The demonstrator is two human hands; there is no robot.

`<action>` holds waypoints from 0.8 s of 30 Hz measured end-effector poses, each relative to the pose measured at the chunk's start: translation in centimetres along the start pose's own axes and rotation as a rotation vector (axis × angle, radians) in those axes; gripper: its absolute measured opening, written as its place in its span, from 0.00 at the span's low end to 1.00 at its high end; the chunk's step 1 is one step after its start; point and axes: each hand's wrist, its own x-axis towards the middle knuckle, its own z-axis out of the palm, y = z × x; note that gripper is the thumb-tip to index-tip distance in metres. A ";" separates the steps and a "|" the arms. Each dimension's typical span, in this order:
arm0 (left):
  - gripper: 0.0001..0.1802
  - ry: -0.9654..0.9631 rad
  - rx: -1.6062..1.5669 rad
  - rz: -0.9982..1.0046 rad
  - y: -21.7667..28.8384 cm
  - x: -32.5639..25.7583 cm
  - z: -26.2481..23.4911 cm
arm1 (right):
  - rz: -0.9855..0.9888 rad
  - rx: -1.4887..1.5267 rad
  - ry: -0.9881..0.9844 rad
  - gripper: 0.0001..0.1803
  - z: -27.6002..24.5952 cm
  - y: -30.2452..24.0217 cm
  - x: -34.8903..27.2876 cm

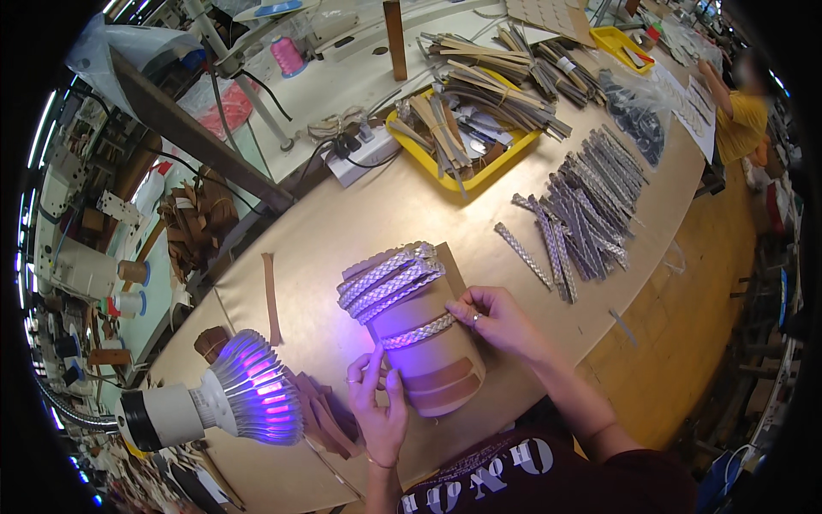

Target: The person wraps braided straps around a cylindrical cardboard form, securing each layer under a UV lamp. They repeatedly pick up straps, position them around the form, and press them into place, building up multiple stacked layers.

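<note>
- Two hands are at work on one braided strip (419, 332), which lies across one tan rounded form (437, 355) on the surface (325, 231).
- The left hand (377, 411) has its thumb and fingers apart, a fingertip at the strip's left end.
- The right hand (501, 321) has thumb and forefinger drawn together by the strip's right end; whether they grip it, I cannot tell.
- One bundle of braided strips (390, 281) lies over the form's far end, its pieces overlapping too much to count.
- Two brown bands (441, 385) cross the form's near end.
- One lamp (257, 390), lit violet, stands left of the hands.
- One lone brown strip (271, 300) lies beyond the lamp.
- One pile of loose braided strips (591, 201), too many to count, lies to the right.
- Two yellow trays: the nearer tray (467, 184) carries bundled strips, the farther tray (604, 38) sits near the far edge.
- One pink spool (288, 56) stands at the back.
</note>
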 end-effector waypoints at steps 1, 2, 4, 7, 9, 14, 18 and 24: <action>0.21 0.002 -0.020 -0.009 -0.1 0.0 0.1 | -0.042 -0.028 0.050 0.20 0.5 0.4 -0.1; 0.22 -0.003 -0.008 -0.007 -0.2 -0.1 0.1 | -0.084 -0.057 0.100 0.22 0.9 0.8 -0.2; 0.22 0.005 0.016 0.011 -0.7 -0.1 0.2 | -0.102 -0.025 0.131 0.23 1.5 1.4 -0.3; 0.22 0.003 0.039 0.103 -1.6 0.1 -0.1 | -0.134 -0.070 0.151 0.23 1.5 1.7 0.1; 0.22 -0.065 -0.026 0.097 -2.2 0.4 -0.8 | -0.115 -0.067 0.113 0.23 1.1 1.3 0.1; 0.20 -0.081 -0.074 0.157 -2.1 0.8 -2.2 | -0.097 -0.115 0.034 0.17 -0.2 -2.2 -0.6; 0.22 0.287 -0.153 0.113 -0.2 0.1 -2.1 | -0.275 -0.002 0.065 0.17 -0.4 -5.9 -2.0; 0.31 0.223 0.136 0.342 2.2 2.5 -1.7 | -0.359 -0.405 0.204 0.22 0.4 -11.1 1.5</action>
